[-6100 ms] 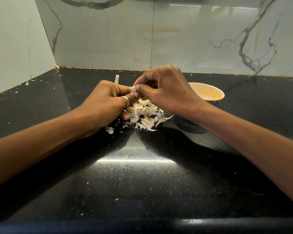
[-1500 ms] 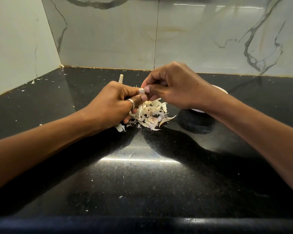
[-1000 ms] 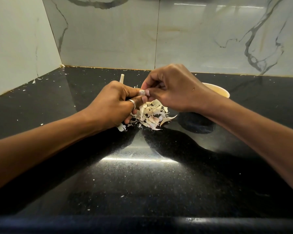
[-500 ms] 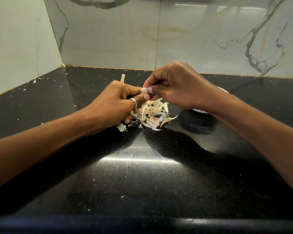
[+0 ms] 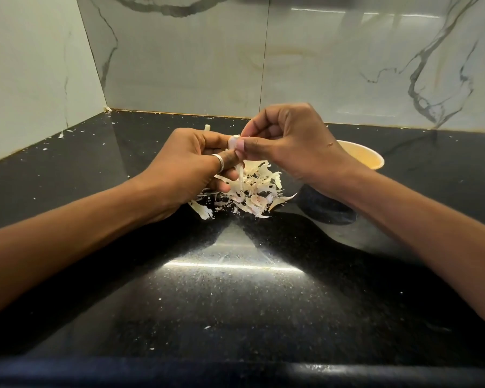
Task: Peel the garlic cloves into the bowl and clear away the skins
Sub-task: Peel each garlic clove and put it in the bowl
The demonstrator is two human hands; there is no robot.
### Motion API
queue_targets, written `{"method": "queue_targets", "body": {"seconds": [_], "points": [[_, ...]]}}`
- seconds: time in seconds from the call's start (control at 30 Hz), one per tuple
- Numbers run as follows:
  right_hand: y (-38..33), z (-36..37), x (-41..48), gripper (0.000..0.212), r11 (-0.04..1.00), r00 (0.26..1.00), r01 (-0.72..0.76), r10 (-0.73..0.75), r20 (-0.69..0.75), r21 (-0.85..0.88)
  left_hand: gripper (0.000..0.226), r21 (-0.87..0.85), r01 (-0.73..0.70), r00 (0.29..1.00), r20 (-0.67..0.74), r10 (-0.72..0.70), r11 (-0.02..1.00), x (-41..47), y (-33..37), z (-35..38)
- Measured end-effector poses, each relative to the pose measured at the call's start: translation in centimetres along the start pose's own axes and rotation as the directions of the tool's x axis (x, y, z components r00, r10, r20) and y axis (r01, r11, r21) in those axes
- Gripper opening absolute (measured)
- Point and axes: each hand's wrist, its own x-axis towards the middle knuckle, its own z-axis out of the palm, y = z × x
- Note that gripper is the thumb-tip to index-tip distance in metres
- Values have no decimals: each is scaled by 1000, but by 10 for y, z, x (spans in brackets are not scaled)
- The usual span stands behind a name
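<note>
pale garlic clove (image 5: 233,142) is held above the pile of skins (image 5: 249,191), just left of the bowl (image 5: 373,161). small and likely slick, it could pop loose onto the surface (image 5: 235,303) if the pull jerks. left hand (image 5: 191,161) curls round it, and right hand (image 5: 289,147) pinches its top, knuckles up.

On my feed both forearms (image 5: 76,242) are bare right to the frame's edge. The left hand (image 5: 188,169) wears a plain silver ring (image 5: 219,163) on one finger. The right hand (image 5: 291,144) has a small dark speck on its back.
</note>
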Motion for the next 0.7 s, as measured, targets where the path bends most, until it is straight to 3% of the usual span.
{"method": "queue_targets", "body": {"seconds": [0.23,0.7], "points": [[1,5,0,14,992,998,-11,4,-58,-126,25,-62,-17,1000,5,18,998,-3,3,2],[3,1,1,12,994,999,20,-25,-40,-104,13,-43,-31,1000,-3,31,999,-3,3,1]]}}
